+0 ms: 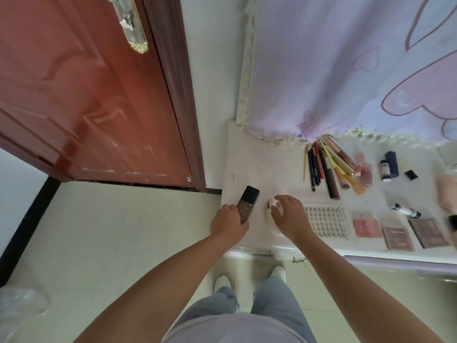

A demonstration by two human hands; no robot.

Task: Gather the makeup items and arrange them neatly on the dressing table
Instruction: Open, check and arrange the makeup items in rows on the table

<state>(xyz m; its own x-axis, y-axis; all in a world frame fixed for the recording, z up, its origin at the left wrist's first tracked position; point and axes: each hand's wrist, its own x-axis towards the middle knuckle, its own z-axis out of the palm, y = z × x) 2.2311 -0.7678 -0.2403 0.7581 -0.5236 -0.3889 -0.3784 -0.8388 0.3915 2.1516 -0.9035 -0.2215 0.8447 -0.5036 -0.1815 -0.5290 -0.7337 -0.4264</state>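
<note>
**Two hands at the left end of a half-sorted dressing table**

A red-brown panelled door [81,95] with a brass handle plate [132,23] stood to the left of the white dressing table [249,154], and a lilac cartoon-printed cloth [346,65] with a fringed edge hung over the table's far side, its lowest corner just above the tips of the pencils. A crumpled clear plastic bag [22,305] lay on the pale tiled floor at lower left.

The left hand [228,222] gripped the lower end of a flat, dark rectangular bottle [247,204] with a black cap, angled over the table's left front corner. The right hand [288,214] was curled over a small white item [273,203] resting on the tabletop just beside the bottle; whether the fingers actually gripped it could not be told.

To the right lay a fan of roughly ten slim pencils and tubes [326,167] in black, red, yellow and gold. In front of them sat one white tray of false lashes [327,220], then three square compacts [395,233], one pink and two brownish, in a row along the front edge. Farther back stood two small dark bottles [389,167], a loose black cap [411,175] and one white tube with black ends [405,210].
</note>
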